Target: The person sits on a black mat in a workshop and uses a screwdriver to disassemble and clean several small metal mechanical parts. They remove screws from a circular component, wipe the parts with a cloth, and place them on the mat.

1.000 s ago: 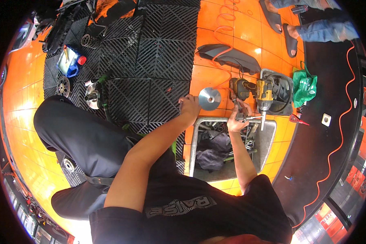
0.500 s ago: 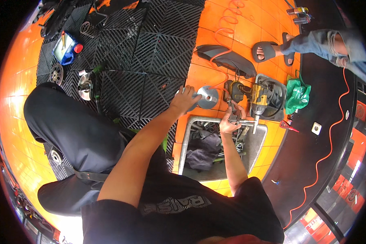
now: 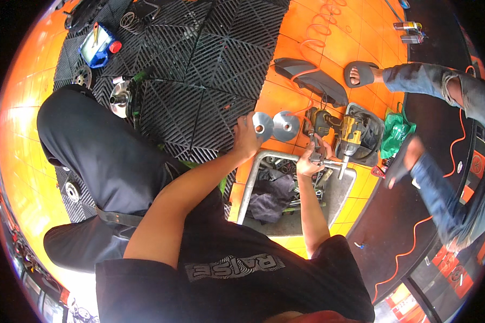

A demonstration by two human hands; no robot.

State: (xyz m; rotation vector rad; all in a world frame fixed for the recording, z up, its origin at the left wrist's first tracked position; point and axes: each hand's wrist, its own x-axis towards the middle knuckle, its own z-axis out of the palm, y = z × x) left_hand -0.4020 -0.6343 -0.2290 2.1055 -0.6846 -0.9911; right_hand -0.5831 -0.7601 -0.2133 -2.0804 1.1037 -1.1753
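My left hand (image 3: 246, 135) grips the left edge of a shiny metal disc (image 3: 261, 128) with a hole in its centre, its face turned up. A second, similar metal disc (image 3: 286, 127) lies beside it on the orange tiles. In my right hand (image 3: 313, 157), closed around its body, is an air blow gun (image 3: 317, 154) with a thin nozzle pointing right. An orange hose (image 3: 309, 102) runs to it. Just right of that hand, a yellow and black impact wrench (image 3: 351, 134) with a long socket rests over a grey plastic basket (image 3: 373, 117).
A grey tub (image 3: 277, 230) of tools and a dark rag sits below my hands. A dark curved panel (image 3: 310, 81) and a green bag (image 3: 397, 132) lie beyond. Black floor matting (image 3: 199, 70) holds metal parts and a blue jug (image 3: 96, 51). Another person's legs (image 3: 436, 81) are at right.
My left hand has turned the disc so that more of its face shows. The other person has stepped nearer, one foot now beside the green bag. The whole view has shifted slightly.
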